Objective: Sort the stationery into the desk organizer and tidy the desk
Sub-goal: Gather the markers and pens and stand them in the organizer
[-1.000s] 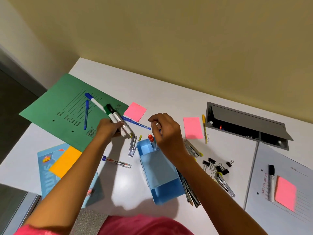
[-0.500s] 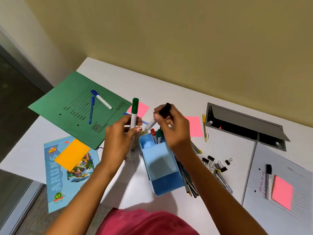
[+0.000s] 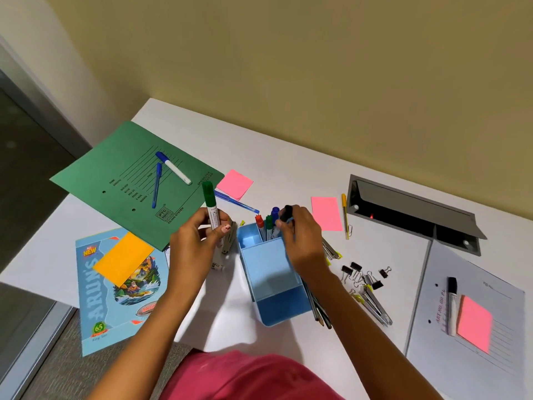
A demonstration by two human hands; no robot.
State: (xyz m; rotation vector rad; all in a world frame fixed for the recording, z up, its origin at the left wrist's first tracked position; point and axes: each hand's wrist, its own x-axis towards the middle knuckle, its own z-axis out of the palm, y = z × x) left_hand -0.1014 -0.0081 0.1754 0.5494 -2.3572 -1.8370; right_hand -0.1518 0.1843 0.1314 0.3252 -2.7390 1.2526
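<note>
Head view shows the right hand [image 3: 300,241] lowering a black-capped marker [image 3: 287,214] into the blue organizer [image 3: 271,272] (half a second ago still raised), while the left hand [image 3: 193,246], at 9 o'clock, grips a green marker [image 3: 210,203] awaiting sorting.

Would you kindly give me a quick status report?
Left hand holds green marker upright. Right hand lowers black marker into blue organizer. Nothing blocking.

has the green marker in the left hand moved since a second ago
Yes. The green marker lay low beside the green folder; the left hand has lifted it upright and brought it right, close to the blue organizer.
</note>
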